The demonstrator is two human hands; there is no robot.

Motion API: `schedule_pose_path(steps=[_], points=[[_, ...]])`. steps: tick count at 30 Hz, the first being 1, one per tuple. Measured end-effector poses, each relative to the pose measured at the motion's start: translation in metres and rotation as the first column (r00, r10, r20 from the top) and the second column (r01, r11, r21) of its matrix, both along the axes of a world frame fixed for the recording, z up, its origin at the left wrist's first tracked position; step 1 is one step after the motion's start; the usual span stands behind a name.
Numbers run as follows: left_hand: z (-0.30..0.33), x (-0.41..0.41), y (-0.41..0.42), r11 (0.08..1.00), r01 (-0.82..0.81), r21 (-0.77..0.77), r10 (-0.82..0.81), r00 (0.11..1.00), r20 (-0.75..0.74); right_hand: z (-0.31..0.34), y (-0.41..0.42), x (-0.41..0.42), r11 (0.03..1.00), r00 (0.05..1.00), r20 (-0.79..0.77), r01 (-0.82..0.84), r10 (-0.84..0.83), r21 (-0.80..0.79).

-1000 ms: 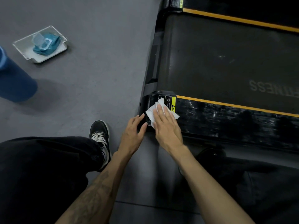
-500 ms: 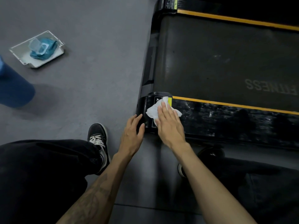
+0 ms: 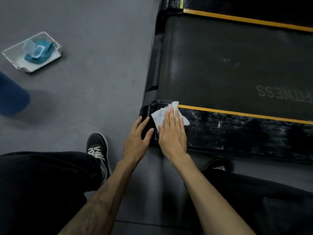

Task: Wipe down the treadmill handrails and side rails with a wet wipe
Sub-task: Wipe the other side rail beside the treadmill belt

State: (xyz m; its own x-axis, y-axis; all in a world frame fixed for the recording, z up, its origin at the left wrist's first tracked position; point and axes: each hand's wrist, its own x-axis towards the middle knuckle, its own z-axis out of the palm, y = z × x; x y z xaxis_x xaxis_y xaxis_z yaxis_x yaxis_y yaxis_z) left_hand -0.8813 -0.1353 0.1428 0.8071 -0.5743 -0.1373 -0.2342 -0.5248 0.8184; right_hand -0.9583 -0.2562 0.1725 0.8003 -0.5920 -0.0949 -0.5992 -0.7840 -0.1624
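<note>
1. Wet wipe (image 3: 159,117) lies crumpled on the near side rail (image 3: 237,129) end, at the treadmill's rear corner.
2. Right hand (image 3: 172,133) presses flat on the wipe, fingers straight and together; wipe edges stick out beyond the fingertips.
3. Left hand (image 3: 137,139) just beside, fingers relaxed, resting on the black corner cap (image 3: 145,111), off the wipe.
4. Wipes pack (image 3: 38,52) in a tray (image 3: 15,53) on the floor, well apart to the left.

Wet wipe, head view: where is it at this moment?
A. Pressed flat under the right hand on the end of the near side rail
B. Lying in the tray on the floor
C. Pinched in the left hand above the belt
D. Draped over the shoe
A: the right hand lies with straight fingers on the wet wipe, flat on the near side rail.
</note>
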Motion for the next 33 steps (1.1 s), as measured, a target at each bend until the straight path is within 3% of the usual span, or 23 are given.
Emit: schedule_pose_path(steps=[5,10,16,21,27,33], points=[[0.002,0.002,0.001,1.0,-0.006,-0.003,0.006,1.0,-0.013,0.006,-0.031,0.016,0.992,0.992,-0.025,-0.124,0.125,0.018],[0.003,0.0,0.002,0.999,-0.03,-0.016,0.03,0.999,-0.033,0.007,-0.019,0.004,1.0,1.0,-0.023,0.016,-0.016,0.009],[0.008,0.0,0.001,0.999,-0.029,0.023,0.029,1.0,-0.01,0.014,-0.045,0.013,0.996,0.997,-0.033,-0.069,0.071,0.049],[0.009,0.0,0.002,1.0,-0.027,0.005,0.027,0.999,-0.027,0.012,-0.017,0.011,0.999,0.998,-0.039,0.04,-0.04,-0.002],[0.009,0.002,0.001,0.999,-0.028,0.019,0.029,0.999,-0.032,0.012,-0.042,0.03,0.989,0.989,-0.05,-0.138,0.141,0.045],[0.01,0.001,0.001,0.999,-0.031,0.014,0.031,0.999,-0.035,0.012,-0.026,0.022,1.0,1.0,-0.012,0.021,-0.02,0.019]])
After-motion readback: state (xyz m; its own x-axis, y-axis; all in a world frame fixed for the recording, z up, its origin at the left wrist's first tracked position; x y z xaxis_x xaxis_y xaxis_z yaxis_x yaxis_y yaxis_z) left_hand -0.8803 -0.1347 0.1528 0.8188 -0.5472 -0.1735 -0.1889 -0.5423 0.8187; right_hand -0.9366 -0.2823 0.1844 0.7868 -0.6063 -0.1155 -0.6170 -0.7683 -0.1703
